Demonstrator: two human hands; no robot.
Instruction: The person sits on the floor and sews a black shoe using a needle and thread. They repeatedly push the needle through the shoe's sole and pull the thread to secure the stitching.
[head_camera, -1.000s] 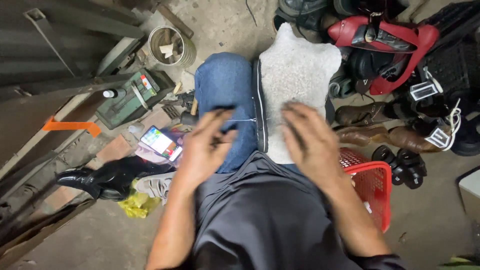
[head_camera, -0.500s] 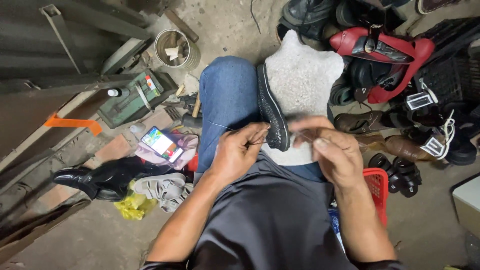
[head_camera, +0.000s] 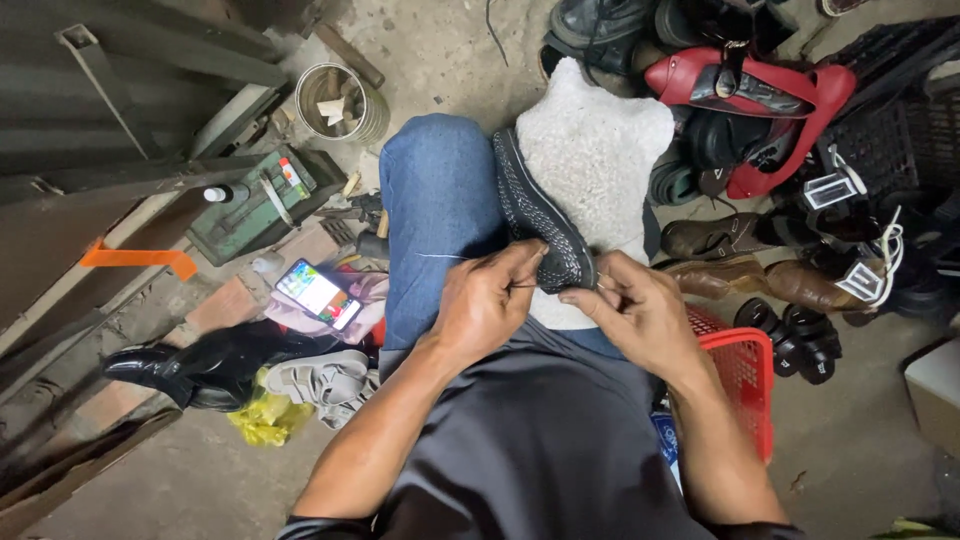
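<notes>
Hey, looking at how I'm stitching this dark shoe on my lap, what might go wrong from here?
1. Both hands pinch close together at the dark shoe's heel end; the left hand draws a thin thread, so a slip may prick the right hand.
2. The shoe rests on its side on a white fleece pad over the knees; a hard pull might tip it off.
3. The lit phone lies on the cluttered floor by the leg, easily kicked.

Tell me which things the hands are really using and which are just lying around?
In use:
- dark woven shoe, on the lap
- left hand and right hand, both pinching at its near end
- thin pale thread
- white fleecy pad under the shoe

Lying about:
- phone
- green metal box
- tin can
- red basket
- brown shoes
- black boot
</notes>
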